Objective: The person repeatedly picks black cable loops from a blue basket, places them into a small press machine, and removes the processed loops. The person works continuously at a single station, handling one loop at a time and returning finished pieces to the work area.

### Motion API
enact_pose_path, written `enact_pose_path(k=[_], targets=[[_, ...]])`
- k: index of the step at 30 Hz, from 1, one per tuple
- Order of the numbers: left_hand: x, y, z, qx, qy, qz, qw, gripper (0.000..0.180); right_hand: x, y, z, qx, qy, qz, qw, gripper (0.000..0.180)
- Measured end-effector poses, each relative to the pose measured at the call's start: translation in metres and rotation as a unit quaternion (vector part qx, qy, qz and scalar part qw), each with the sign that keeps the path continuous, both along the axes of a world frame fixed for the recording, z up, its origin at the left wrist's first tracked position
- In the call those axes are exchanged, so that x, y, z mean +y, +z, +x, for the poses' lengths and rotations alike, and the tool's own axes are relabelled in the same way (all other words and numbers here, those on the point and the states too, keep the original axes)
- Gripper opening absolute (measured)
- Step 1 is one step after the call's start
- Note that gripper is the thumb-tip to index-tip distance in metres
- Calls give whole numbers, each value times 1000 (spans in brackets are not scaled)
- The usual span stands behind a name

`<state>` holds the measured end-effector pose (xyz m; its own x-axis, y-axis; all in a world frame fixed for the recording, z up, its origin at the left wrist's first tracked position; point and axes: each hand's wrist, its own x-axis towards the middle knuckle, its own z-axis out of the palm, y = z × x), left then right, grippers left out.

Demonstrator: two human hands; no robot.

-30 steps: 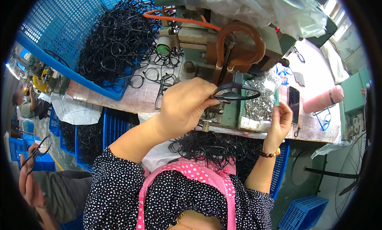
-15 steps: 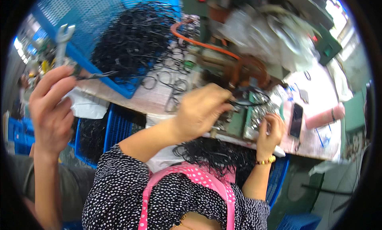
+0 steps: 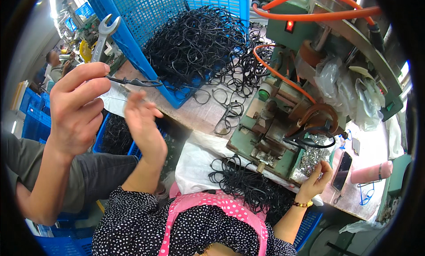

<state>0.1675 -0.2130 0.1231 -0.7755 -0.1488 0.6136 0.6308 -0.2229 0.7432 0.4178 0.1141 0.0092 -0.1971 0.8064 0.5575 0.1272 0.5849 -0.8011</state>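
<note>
My left hand (image 3: 146,127) is lifted at the left, fingers apart, slightly blurred, with nothing visible in it. Just beyond its fingertips is a black looped cord (image 3: 141,82), pinched by a co-worker's hand (image 3: 77,107). An open-ended wrench (image 3: 105,32) sticks up behind that hand. My right hand (image 3: 316,180) is beside a green tray (image 3: 294,172) of small shiny metal pieces (image 3: 313,155). Its thumb and forefinger are curled together; anything between them is too small to make out. Above the tray, a black loop (image 3: 316,144) hangs against the green bench machine (image 3: 270,141).
A blue crate (image 3: 128,48) spills black cords (image 3: 195,48) onto the table. More cords (image 3: 252,185) lie before me by a white cloth (image 3: 195,160). An orange hose (image 3: 283,72) crosses the machine. A phone (image 3: 341,172) and a pink bottle (image 3: 372,172) are at right.
My left hand has moved left, away from the black loop at the machine, toward the co-worker's hand. My right hand stays by the tray. The view has shifted.
</note>
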Motion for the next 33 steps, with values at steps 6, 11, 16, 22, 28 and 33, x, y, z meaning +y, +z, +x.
enact_pose_path(k=[6, 11, 16, 22, 28, 33], targets=[[-16, 29, -35, 13, -87, -30, 996, 37, 4, -3, 4, -54, -9, 53, 997, 14], [-2, 23, -29, 31, -172, 13, 984, 26, 2, 1, 7, -5, 38, 11, 999, 14], [14, 13, -18, -19, -218, 20, 975, 23, -1, 11, 8, -1, 54, -9, 998, 10], [50, 5, 5, -67, -265, 41, 961, 19, -6, 22, 9, 134, 154, -157, 966, 14], [82, 20, 25, -83, -328, 24, 941, 21, -21, 54, -5, 176, 172, -181, 952, 14], [103, 36, 28, -52, -363, 30, 930, 21, -32, 84, -21, 173, 216, -145, 950, 16]])
